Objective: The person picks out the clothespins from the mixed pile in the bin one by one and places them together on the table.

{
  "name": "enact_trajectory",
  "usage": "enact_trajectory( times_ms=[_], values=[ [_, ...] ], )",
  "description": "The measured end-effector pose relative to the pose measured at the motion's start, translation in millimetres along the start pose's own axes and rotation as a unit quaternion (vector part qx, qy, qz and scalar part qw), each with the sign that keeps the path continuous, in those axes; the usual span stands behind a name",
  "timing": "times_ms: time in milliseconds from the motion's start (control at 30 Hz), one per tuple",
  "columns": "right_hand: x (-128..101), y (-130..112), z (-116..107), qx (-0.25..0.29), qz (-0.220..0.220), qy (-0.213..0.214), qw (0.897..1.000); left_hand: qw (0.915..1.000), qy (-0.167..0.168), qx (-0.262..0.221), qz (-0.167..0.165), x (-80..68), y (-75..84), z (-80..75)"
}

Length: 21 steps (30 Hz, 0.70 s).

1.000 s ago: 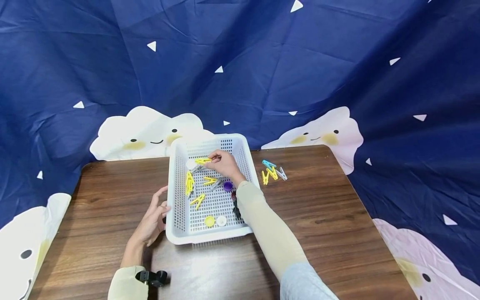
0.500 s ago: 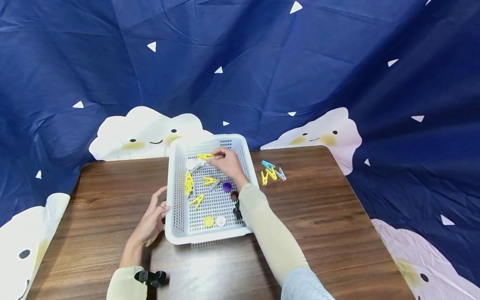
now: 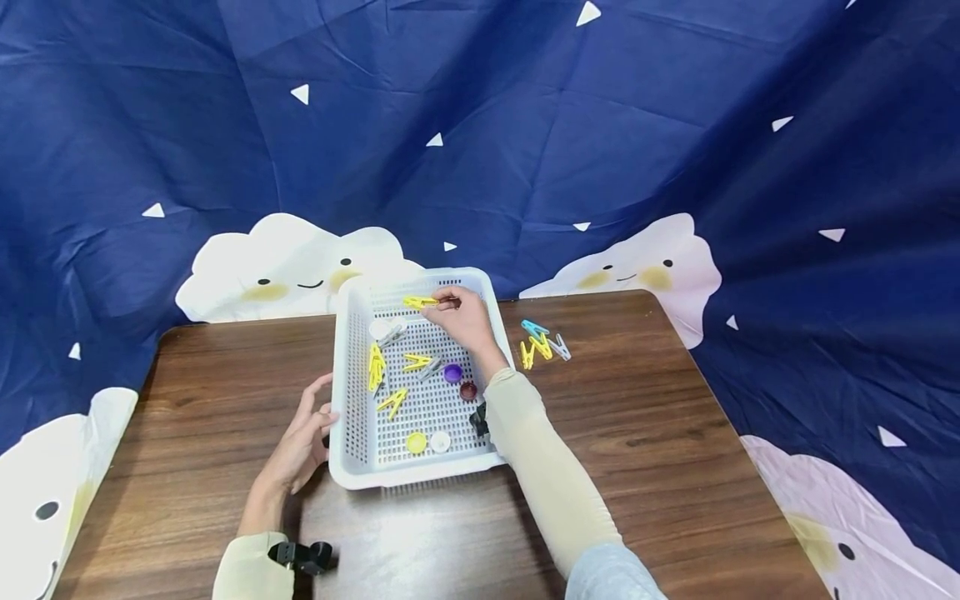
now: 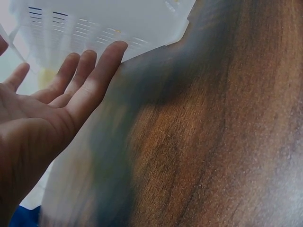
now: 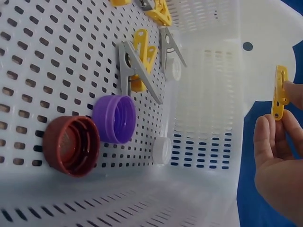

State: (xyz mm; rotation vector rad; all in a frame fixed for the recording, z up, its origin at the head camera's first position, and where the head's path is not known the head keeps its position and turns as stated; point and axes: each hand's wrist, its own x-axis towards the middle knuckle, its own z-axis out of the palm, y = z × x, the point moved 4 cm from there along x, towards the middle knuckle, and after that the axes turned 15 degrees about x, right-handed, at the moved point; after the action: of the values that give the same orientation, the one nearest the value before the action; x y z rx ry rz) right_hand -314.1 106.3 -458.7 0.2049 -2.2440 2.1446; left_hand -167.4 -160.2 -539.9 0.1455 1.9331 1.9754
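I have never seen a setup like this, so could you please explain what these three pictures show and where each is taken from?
No machine here: a person works with bare hands and wears three cameras. The head view looks down on a wooden table with a white basket holding clothespins and bottle caps. A few more pins lie on the table to its right. The left wrist view shows the left hand, open, fingers against the basket's side. The right wrist view shows the right hand, whose fingers pinch a yellow pin above the basket, near a purple cap and a red cap.
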Motion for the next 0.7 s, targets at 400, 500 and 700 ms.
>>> enact_trajectory(
  times_ms=[400,500,700],
  values=[
    [-4,-14,-18,-0.046,-0.002,0.058,0.997,1.0,0.0,0.0,0.003,-0.1,-1.2,1.5],
    [-6,-17,-25,-0.04,-0.007,0.071,0.997,1.0,0.0,-0.001,0.005,0.2,-1.1,1.1],
    [-7,-21,-37,-0.033,-0.014,0.092,0.995,0.9999,-0.003,0.0,0.011,0.3,-0.5,1.3]
  ],
)
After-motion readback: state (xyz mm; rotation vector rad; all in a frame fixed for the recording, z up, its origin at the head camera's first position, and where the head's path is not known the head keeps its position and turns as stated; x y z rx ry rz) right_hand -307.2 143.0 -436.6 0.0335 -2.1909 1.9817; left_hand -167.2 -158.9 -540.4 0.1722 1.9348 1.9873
